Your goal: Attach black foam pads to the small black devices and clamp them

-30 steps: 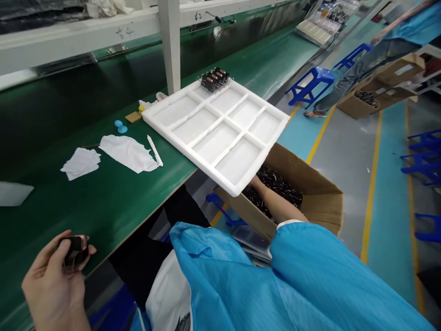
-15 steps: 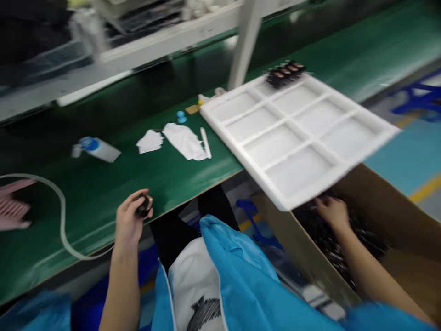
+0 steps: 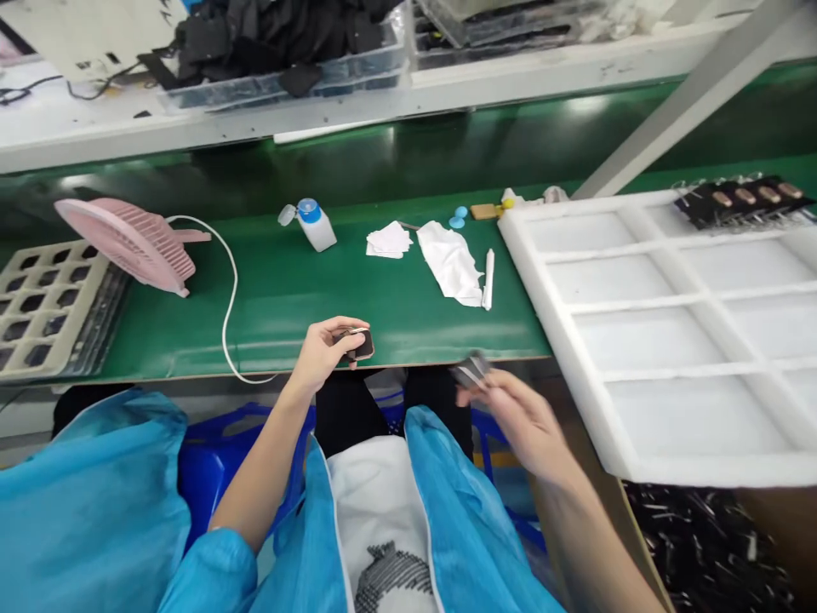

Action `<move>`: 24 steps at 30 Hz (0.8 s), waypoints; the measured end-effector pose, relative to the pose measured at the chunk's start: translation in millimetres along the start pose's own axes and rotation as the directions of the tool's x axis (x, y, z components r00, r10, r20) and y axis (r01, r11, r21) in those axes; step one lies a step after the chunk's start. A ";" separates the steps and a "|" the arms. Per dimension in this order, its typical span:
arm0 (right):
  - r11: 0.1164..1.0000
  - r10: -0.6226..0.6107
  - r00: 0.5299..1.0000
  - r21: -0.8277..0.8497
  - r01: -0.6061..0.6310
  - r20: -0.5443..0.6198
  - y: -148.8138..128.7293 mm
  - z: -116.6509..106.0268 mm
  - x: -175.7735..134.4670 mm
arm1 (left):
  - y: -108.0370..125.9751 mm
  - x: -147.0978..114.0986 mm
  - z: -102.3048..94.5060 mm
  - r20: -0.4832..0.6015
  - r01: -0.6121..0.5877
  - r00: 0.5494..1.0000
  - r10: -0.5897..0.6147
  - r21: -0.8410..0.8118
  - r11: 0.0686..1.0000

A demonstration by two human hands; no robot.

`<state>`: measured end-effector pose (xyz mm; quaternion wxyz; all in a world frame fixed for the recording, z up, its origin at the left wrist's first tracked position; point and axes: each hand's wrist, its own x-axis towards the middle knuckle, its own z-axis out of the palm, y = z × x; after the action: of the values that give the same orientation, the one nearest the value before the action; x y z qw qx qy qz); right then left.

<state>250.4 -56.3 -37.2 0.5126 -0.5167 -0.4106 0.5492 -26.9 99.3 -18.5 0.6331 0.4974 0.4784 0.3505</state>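
Observation:
My left hand (image 3: 328,351) is over the front edge of the green bench. Thumb and fingers pinch a small dark square case (image 3: 364,344) with a rose-gold rim, much like a watch case. To its right, my right hand (image 3: 520,417) grips a small black piece with silvery strips (image 3: 471,369), blurred by motion; its exact kind does not show. A short gap separates the two hands. Black pieces with rose-gold faces (image 3: 745,197) lie in a row at the far side of the white foam tray (image 3: 622,426).
Below the tray a cardboard box (image 3: 638,536) contains many black and silver parts (image 3: 708,545). On the bench are a white bottle (image 3: 317,230), paper pieces (image 3: 389,241), a white cloth (image 3: 450,264), a pink fan (image 3: 134,243) and its cable (image 3: 228,319). A person's blue sleeve (image 3: 95,502) is at left.
My right hand has come up out of the cardboard box with a black and silver piece and moved left towards my left hand. The view has swung left; the left hand still holds the case.

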 end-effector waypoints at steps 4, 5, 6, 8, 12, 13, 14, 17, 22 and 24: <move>0.955 0.078 0.962 0.256 -0.147 0.263 15.7 59.2 68.8 | 1.9 -9.7 -12.3 -0.027 -0.038 0.999 0.038 0.008 0.999; 0.935 0.110 0.956 0.299 -0.193 0.272 20.6 72.0 79.5 | 1.4 -12.0 -16.3 -0.030 -0.046 0.998 0.047 0.011 0.999; 0.919 0.141 0.952 0.321 -0.227 0.270 24.9 82.2 87.5 | 0.3 -14.1 -20.2 -0.033 -0.054 0.998 0.055 0.011 0.998; 0.905 0.183 0.947 0.331 -0.267 0.264 30.8 94.9 97.2 | -3.3 -17.8 -27.1 -0.032 -0.067 0.997 0.067 0.000 0.998; 0.921 0.188 0.951 0.292 -0.258 0.247 34.2 103.3 101.8 | -13.9 -23.2 -35.8 -0.034 -0.061 0.998 0.058 -0.084 0.995; 0.927 0.181 0.955 0.283 -0.245 0.235 34.6 104.6 101.4 | -16.5 -24.1 -37.1 -0.034 -0.052 0.998 0.049 -0.106 0.993; 0.933 0.173 0.960 0.275 -0.231 0.219 35.2 105.8 100.7 | -19.1 -24.6 -38.2 -0.033 -0.044 0.999 0.040 -0.125 0.991; 0.955 0.134 0.974 0.239 -0.177 0.184 38.3 108.1 98.1 | -25.8 -24.5 -41.1 -0.026 -0.027 0.999 0.024 -0.152 0.988; 0.993 0.040 0.977 0.104 -0.063 0.211 39.6 106.2 94.6 | -30.8 -22.9 -44.2 0.000 -0.021 1.000 0.021 -0.068 0.997; 0.999 0.023 0.971 0.033 -0.032 0.238 36.7 105.4 93.9 | -29.3 -24.0 -44.1 0.000 -0.029 1.000 0.029 0.012 1.000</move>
<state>146.7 39.6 -73.4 0.4617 -0.4435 -0.4514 0.6216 -77.0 82.6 -42.8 0.6250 0.5078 0.4733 0.3570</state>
